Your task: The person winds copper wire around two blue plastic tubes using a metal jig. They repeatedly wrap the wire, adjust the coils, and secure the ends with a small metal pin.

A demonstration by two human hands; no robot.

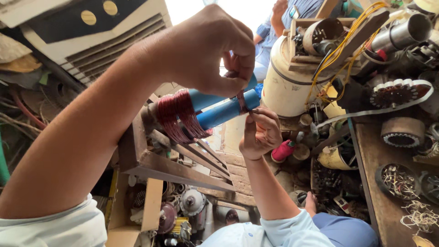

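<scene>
Already, red wire coils wrap the blue tubes, while the left hand and right hand pinch a further loop closed.

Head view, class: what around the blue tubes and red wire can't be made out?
- Head view: wire strand, hidden inside left hand grip.
- Tips of blue tubes, covered by both hands; right hand.
- Red wire coil, far side hidden behind tubes.
</scene>
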